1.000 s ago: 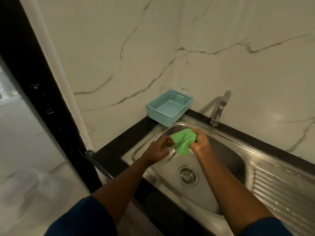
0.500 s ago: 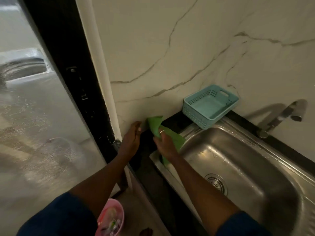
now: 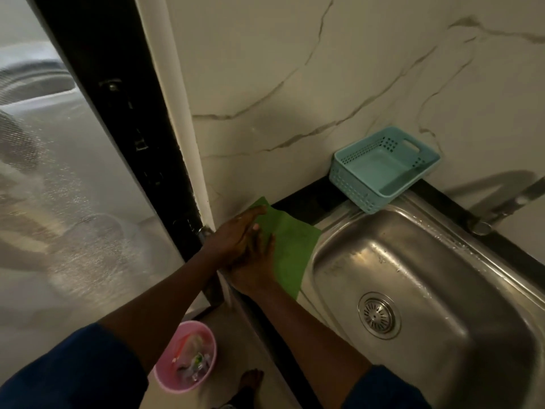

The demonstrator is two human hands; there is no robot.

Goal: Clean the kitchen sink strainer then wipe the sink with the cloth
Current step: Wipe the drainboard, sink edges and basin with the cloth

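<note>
A green cloth (image 3: 290, 252) lies spread flat on the dark counter at the left rim of the steel sink (image 3: 460, 290). My left hand (image 3: 236, 231) reaches over it with straight fingers touching its far corner. My right hand (image 3: 255, 268) rests flat on the cloth's near left part, partly under the left hand. The round metal strainer (image 3: 379, 315) sits in the drain at the bottom of the basin, with nothing on it.
A teal plastic basket (image 3: 383, 169) stands on the back corner of the counter, against the marble wall. The tap (image 3: 486, 219) is at the right edge. A pink bin (image 3: 185, 355) with rubbish stands on the floor below, beside a glass door (image 3: 59, 202).
Both hands carried the cloth out of the basin to the left counter. It was bunched, and it now lies spread flat under both hands. The view swung left.
</note>
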